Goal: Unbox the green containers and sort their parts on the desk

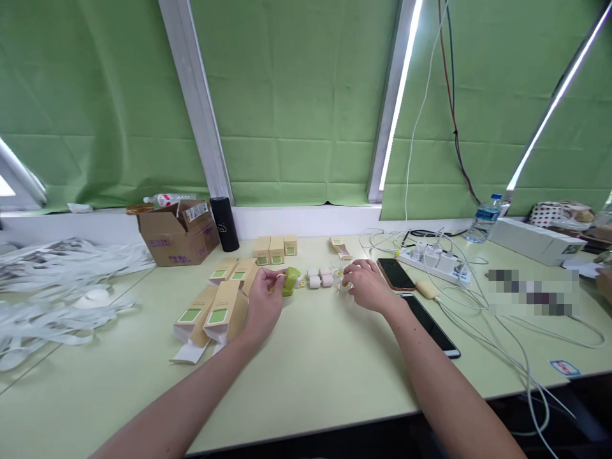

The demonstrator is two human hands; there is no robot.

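My left hand [265,299] pinches a small glossy green object [291,280] with a rounded top, just above the table; its exact kind I cannot make out. Just right of it sit small rounded white pieces [313,279] and pink pieces [327,278], close together in a cluster. My right hand [368,285] reaches in from the right, fingers curled down on a clear plastic piece [340,279] beside the pink ones. Small tan cartons with green labels [227,309] lie left of my left hand, the nearer ones with end flaps open.
More cartons [276,250] stand farther back. A brown cardboard box [179,236] and black bottle [224,223] are behind left; white straps [71,258] spread at far left. Right lie two phones [396,274], a power strip [435,261], tangled cables and a water bottle [484,220].
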